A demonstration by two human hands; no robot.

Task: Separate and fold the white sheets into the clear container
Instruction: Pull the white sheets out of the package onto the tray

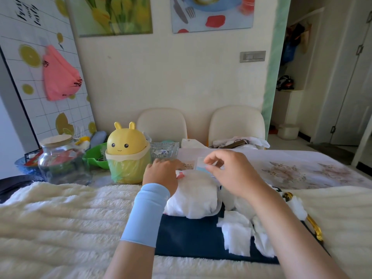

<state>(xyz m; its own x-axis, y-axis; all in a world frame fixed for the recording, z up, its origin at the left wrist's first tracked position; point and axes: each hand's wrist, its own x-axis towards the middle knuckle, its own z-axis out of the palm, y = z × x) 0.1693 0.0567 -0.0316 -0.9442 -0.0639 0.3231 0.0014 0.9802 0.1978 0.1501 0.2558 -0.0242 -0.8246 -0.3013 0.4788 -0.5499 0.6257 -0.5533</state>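
Left hand: the left hand lay on the far-left edge of the clear container, fingers bent over and out of sight; whether it gripped could not be told.
Right hand: the right hand hovered past the container, thumb and forefinger pinched on a small clear piece with a pale-blue band. What that piece was could not be told.
Packed sheets: the packed sheets were heaped above the container's rim, near the middle of the counter.
Loose sheets: the loose sheets lay overlapping on the navy cloth, just right of the container and under the right forearm.
Risk, overflow: the heap looked full, so pressing more in would likely push sheets over the rim.
Risk, sticking: the loose sheets looked thin and fuzzy, so two might lift as one and get folded together.
Risk, forearm: drawing the right arm back low could drag sheets off the cloth.
Risk, blanket: a white sheet landing on the fluffy blanket would be hard to spot.
Risk, container: a one-sided press from the left hand might tip or slide it.
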